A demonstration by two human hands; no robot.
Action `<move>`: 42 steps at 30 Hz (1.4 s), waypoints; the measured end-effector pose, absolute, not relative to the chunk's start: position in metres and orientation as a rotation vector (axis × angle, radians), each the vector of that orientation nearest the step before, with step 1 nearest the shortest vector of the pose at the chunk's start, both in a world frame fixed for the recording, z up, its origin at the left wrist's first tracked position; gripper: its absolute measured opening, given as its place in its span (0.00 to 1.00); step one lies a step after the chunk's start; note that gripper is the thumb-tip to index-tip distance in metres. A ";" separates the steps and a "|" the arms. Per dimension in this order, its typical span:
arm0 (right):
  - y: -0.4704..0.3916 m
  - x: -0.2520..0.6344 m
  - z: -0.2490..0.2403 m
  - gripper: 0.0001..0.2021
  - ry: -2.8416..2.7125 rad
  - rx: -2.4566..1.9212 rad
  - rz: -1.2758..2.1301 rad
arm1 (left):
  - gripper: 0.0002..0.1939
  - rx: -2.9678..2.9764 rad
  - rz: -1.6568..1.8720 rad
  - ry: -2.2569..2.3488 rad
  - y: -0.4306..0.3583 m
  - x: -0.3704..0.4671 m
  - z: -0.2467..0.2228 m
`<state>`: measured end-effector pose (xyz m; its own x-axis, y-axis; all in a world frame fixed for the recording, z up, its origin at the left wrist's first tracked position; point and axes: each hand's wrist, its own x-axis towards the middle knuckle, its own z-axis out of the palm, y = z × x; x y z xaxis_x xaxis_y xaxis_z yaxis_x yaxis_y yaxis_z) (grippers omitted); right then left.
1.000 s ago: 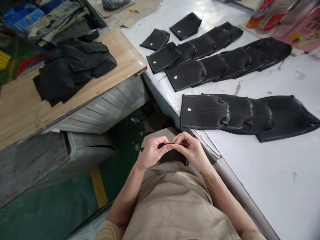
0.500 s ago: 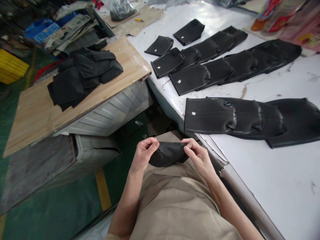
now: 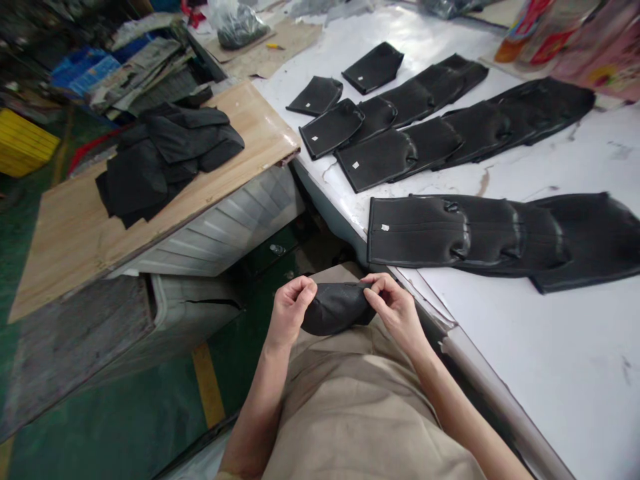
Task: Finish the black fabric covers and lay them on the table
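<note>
Between both hands, over my lap, a black fabric piece (image 3: 336, 310) is stretched by its upper edge, its rounded lower part hanging down. My left hand (image 3: 291, 308) pinches one end between thumb and fingers. At the other end my right hand (image 3: 391, 303) grips the edge the same way. To the right, on the white table, lies a row of overlapping black padded pieces (image 3: 420, 230), the front one with a small white tag. A pile of black fabric pieces (image 3: 150, 157) rests on the wooden board (image 3: 60, 230) to the left.
More overlapping black pieces (image 3: 377, 157) lie farther back on the white table (image 3: 565, 360). Bottles (image 3: 515, 40) stand at its far right. A yellow-handled cutter (image 3: 275, 47) and a clear plastic bag (image 3: 237, 23) are at the back. A yellow crate (image 3: 23, 143) is at far left.
The view has shifted slightly. Both hands keep their pinch on the black fabric piece, whose front face has turned a little and now shows a faint stitch line near its upper edge.
</note>
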<state>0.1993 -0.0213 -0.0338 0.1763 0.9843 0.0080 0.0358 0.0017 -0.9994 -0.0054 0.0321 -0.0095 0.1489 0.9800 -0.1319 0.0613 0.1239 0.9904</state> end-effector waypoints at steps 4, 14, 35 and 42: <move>-0.020 0.197 -0.036 0.05 -1.217 -1.367 0.873 | 0.20 1.216 0.992 1.234 0.033 -0.011 -0.013; -0.023 0.198 -0.041 0.03 -1.105 -1.349 1.089 | 0.18 1.211 1.062 1.260 0.037 -0.024 -0.014; -0.019 0.199 -0.029 0.13 -0.467 -1.072 1.529 | 0.21 1.337 1.040 1.300 0.036 -0.025 -0.014; -0.019 0.204 -0.029 0.12 -0.572 -1.121 1.474 | 0.16 1.588 0.851 1.294 0.038 -0.040 -0.004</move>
<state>0.2038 -0.0189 -0.0287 0.0954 0.9418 -0.3224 -0.4781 -0.2407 -0.8447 -0.0398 0.0377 -0.0044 0.2185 0.9755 -0.0247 0.3636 -0.0579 0.9298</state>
